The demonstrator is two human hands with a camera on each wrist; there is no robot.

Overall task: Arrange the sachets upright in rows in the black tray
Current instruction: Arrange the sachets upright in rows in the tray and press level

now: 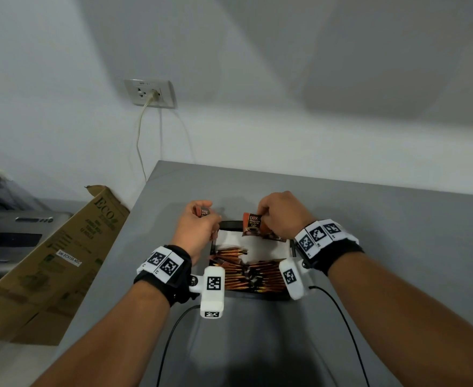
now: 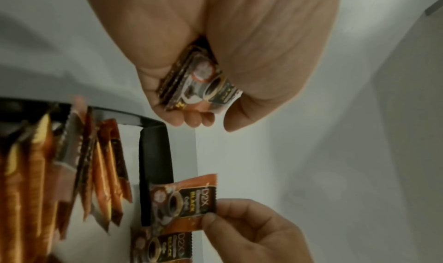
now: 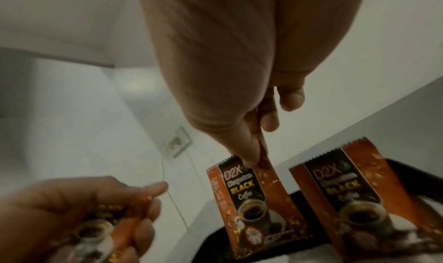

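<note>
The black tray (image 1: 229, 224) sits mid-table, with several orange sachets (image 1: 247, 273) standing in rows at its near side. My left hand (image 1: 201, 219), at the tray's far left corner, grips a small stack of sachets (image 2: 196, 79). My right hand (image 3: 256, 153) pinches one D2X coffee sachet (image 3: 251, 195) by its top edge and holds it upright over the tray's far side. Just right of it, a second sachet (image 3: 359, 197) stands against the tray's far rim (image 3: 407, 164). The stack hides most of my left fingers.
White paper (image 1: 257, 247) lines the tray floor between the rows and the far wall. A cardboard box (image 1: 62, 261) leans off the grey table's (image 1: 397, 247) left edge, beside a grey machine (image 1: 14, 236). A wall socket (image 1: 150, 93) with a cable is behind.
</note>
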